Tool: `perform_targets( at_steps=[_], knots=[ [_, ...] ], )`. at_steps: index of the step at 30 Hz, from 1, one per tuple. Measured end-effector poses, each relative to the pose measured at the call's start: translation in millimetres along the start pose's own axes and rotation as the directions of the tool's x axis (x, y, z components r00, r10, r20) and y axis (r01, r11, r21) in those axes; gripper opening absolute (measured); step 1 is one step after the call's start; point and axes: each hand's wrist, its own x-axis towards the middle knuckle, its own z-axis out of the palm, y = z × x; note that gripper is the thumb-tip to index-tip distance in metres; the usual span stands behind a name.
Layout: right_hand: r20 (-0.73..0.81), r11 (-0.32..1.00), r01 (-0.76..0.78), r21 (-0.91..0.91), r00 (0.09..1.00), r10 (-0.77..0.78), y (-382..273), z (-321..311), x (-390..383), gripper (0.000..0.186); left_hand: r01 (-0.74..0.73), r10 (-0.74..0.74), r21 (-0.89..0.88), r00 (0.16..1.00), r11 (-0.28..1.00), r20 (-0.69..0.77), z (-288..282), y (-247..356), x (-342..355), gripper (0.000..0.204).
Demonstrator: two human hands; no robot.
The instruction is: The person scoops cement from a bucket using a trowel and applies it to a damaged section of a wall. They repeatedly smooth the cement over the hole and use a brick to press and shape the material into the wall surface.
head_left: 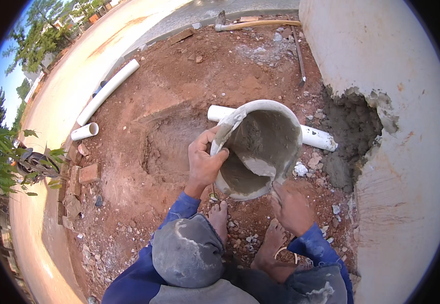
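Note:
A pale bucket point(295, 119) with a mortar-smeared rim is tilted in front of me, above the red soil. Wet grey mortar point(268, 131) coats its inside. My left hand point(204, 159) is closed round the left side of the rim, thumb on the inside. In my right hand point(295, 209), at the near side of the bucket, is the handle of a trowel point(260, 167). The trowel's blade lies inside the bucket against the mortar; the fingers mostly hide the handle. Behind the bucket runs a white pipe point(320, 138), its middle hidden.
To the right, a pale wall point(394, 202) has a broken hollow packed with grey mortar point(351, 126). Two white pipe pieces, one long point(108, 92) and one short point(85, 131), lie at left near bricks point(89, 174). A long-handled hoe point(258, 23) and a metal bar point(298, 55) lie at the back.

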Motion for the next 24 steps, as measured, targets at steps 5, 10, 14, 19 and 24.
perform_targets(
  at_steps=[5,10,14,19,24],
  knots=[
    [-0.047,0.989,-0.11,0.102,0.992,0.116,7,-3,29,0.041,-0.104,0.105,-0.031,0.993,0.994,0.054,6,-2,9,0.023],
    [0.01,0.993,-0.113,-0.029,0.993,0.114,-2,-22,9,0.039,-0.085,0.082,0.075,0.996,0.994,0.042,-2,-2,1,0.029],
    [0.052,0.96,-0.276,-0.044,0.959,0.278,0,-25,24,0.04,-0.065,0.064,0.012,0.998,0.998,0.028,4,8,-1,0.029],
    [-0.146,0.989,-0.085,-0.12,0.987,0.067,9,6,0,0.039,-0.112,0.106,0.214,0.994,0.971,0.038,9,9,-3,0.027],
    [-0.042,0.978,-0.19,-0.089,0.981,0.187,19,14,11,0.029,-0.111,0.108,0.241,0.994,0.964,0.025,25,4,-1,0.019]
  ],
)
